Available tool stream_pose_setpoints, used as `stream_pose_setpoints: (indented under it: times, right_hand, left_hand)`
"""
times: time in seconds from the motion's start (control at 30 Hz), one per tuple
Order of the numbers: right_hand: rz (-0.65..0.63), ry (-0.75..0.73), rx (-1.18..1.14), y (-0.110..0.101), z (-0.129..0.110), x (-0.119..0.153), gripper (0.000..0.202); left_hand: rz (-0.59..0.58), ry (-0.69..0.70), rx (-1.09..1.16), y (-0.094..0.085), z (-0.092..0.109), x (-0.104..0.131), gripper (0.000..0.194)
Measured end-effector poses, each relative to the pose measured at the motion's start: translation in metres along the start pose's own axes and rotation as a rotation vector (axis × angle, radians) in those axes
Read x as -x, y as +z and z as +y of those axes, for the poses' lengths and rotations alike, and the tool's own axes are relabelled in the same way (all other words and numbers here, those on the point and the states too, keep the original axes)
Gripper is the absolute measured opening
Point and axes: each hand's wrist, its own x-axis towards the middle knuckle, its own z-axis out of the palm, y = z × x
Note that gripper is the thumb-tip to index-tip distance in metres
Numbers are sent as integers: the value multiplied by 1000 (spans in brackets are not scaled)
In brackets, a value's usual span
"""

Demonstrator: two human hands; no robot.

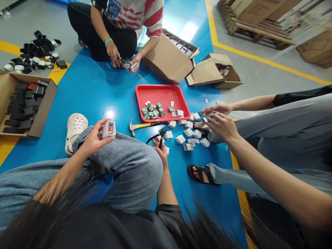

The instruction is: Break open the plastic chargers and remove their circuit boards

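A small white open-ended casing [109, 129] with a red part inside is held by my left hand [96, 137] above my bent knee. My right hand [161, 149], beyond the knee, has its fingers round black-handled pliers [161, 137]. Just past the pliers, a hammer [147, 125] with a yellow and black handle lies on the blue floor. Several white casings [188, 132] are scattered to the right of the pliers. Behind the hammer stands a red tray [158, 90] with green circuit boards [155, 112] and a few white pieces in it.
Across from me a seated person [128, 20] holds a tool and a white piece. At right another person's hands [220, 119] reach over the casings. A carton [48, 107] of black casings stands left, a black pile [38, 48] behind it. Open cartons [168, 57] stand beyond the tray.
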Motion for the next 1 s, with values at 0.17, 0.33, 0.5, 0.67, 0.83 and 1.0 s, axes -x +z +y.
stream_pose_setpoints:
  times: [0.17,0.33,0.5,0.67,0.83,1.0]
  right_hand:
    - [-242,92,-534,24,-3,18,14]
    - [-458,-3,-625,10,-50,1,21]
    - [-688,-415,-90,-2,-111,-6,12]
    - [-657,-594,250,-12,-139,-8,26]
    - [-669,-622,379,-14,-146,-8,32]
    - [-679,-641,419,-10,-148,-6,31]
  left_hand:
    - [-69,-2,12,1,12,4,64]
    - [-130,93,37,0,22,6,62]
    - [-140,201,-92,0,34,7,57]
    - [-91,351,-324,0,47,7,54]
    - [-37,438,-543,2,55,5,49]
    - [-13,430,-680,1,55,7,47]
